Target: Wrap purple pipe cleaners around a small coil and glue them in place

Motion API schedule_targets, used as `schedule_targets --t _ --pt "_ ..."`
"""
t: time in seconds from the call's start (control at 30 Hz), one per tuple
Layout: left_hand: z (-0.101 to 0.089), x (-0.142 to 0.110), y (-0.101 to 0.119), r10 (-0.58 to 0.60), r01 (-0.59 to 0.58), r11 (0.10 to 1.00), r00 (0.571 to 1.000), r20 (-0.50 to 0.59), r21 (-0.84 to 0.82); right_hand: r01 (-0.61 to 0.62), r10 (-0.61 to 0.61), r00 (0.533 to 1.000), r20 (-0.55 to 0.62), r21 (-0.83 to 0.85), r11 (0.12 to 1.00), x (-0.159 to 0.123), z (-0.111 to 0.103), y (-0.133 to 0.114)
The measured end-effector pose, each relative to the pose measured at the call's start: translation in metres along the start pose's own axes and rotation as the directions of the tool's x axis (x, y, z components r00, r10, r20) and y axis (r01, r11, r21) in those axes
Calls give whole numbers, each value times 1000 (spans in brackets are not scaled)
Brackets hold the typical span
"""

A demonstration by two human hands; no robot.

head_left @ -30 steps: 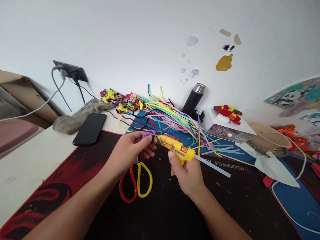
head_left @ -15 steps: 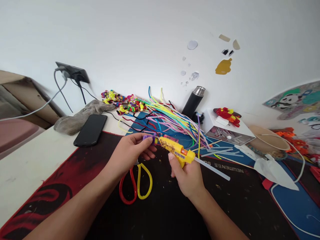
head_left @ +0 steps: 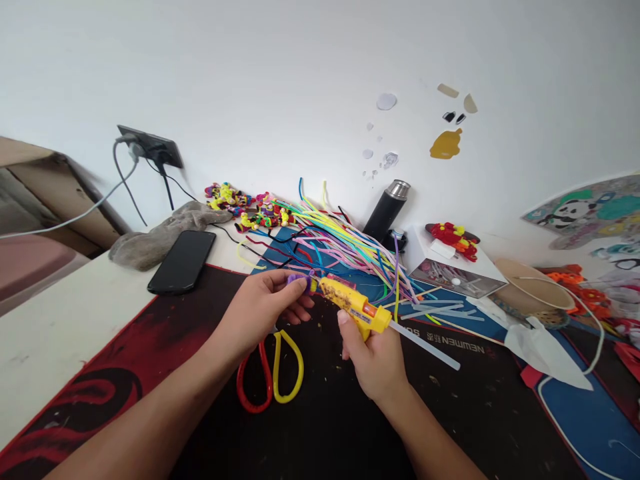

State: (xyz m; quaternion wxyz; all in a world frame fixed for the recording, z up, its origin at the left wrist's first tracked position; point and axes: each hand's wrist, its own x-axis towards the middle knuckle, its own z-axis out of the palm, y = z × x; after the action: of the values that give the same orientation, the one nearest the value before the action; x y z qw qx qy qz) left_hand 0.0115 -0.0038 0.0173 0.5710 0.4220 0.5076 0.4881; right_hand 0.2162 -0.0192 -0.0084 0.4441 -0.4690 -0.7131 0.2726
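My right hand is wrapped round the grip of a yellow hot glue gun, whose barrel has dark stains. A translucent glue stick pokes out of its back end. Between thumb and fingers, my left hand pinches a small purple and yellow fuzzy piece, apparently of pipe cleaner. The gun's nozzle points at that piece and is at or very near it; contact cannot be made out. Below my left hand lie scissors with one red and one yellow handle, their blades mostly hidden.
Behind the hands lies a heap of coloured pipe cleaners, with small fuzzy figures to its left. A black phone rests at left. A black flask, a white box, spare glue sticks and a tissue occupy the right.
The glue gun's nozzle and the purple piece have shifted very slightly against each other. Both hands keep their grips. The whole view has moved a little.
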Motion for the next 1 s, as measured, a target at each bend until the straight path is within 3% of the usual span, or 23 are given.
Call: schedule_targets --t 1.0 --pt "1 0 1 -41 41 999 999 17 -21 -19 20 998 -65 8 1000 -3 1 10"
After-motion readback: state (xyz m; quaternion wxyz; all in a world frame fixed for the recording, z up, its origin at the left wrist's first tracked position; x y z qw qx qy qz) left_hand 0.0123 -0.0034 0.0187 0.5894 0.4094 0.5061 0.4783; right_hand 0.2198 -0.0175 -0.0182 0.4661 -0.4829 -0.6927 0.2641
